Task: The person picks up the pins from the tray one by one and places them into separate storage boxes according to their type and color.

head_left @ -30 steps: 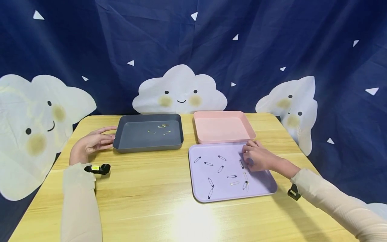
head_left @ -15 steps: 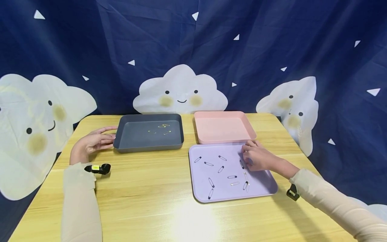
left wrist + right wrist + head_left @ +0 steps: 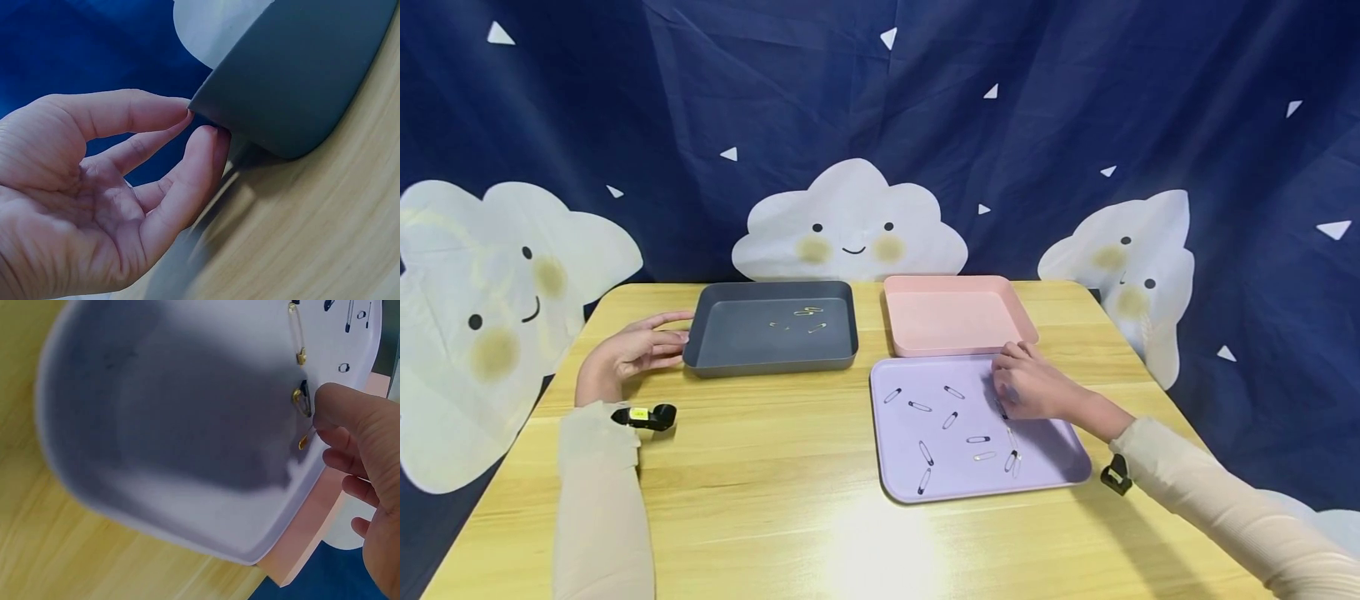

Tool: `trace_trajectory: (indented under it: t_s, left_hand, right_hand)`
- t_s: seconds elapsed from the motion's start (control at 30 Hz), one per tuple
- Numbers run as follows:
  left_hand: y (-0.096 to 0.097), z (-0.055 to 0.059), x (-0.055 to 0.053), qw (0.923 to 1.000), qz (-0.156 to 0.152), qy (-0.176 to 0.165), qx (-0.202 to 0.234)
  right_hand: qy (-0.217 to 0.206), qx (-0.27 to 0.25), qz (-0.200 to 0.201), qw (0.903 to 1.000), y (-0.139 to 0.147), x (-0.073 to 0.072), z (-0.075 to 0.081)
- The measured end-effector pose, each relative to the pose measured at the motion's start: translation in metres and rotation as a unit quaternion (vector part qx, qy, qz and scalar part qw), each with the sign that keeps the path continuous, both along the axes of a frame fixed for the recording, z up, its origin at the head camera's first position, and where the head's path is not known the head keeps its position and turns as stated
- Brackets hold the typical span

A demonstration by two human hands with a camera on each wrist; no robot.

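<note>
Slightly leftward over the lavender tray [image 3: 970, 483], the right hand [image 3: 1033, 392] has shifted in the head view, covering more of a black safety pin [image 3: 1002, 412]. Its fingers are curled. At the left side of the dark grey tray [image 3: 730, 342], which holds several gold pins [image 3: 805, 312], is the left hand [image 3: 640, 350]. Left wrist view: its fingers bend loosely, touching that tray's edge, gripping nothing. Right wrist view: thumb and forefinger seem to pinch a gold safety pin [image 3: 303, 443], so the shift probably belongs to picking it up; whether it is lifted cannot be told.
</note>
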State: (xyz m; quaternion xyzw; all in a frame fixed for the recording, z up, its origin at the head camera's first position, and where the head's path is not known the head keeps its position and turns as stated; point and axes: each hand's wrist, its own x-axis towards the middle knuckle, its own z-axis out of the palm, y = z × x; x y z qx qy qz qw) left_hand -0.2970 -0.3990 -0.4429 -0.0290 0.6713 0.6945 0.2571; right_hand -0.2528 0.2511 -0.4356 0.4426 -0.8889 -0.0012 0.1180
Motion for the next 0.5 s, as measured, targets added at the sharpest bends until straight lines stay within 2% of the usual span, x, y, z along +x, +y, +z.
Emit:
trace_trajectory:
  t_s: [0.33,0.5]
  left_hand:
    - [0.000,0.001,0.003,1.0000,-0.003,0.006,-0.001]
    - [-0.001,0.000,0.002,0.9999,-0.007,0.011,0.000]
  right_hand:
    - [0.028,-0.027,0.026,0.9989,-0.021,-0.008,0.011]
    - [0.015,-0.049,0.027,0.9983,-0.035,-0.012,0.020]
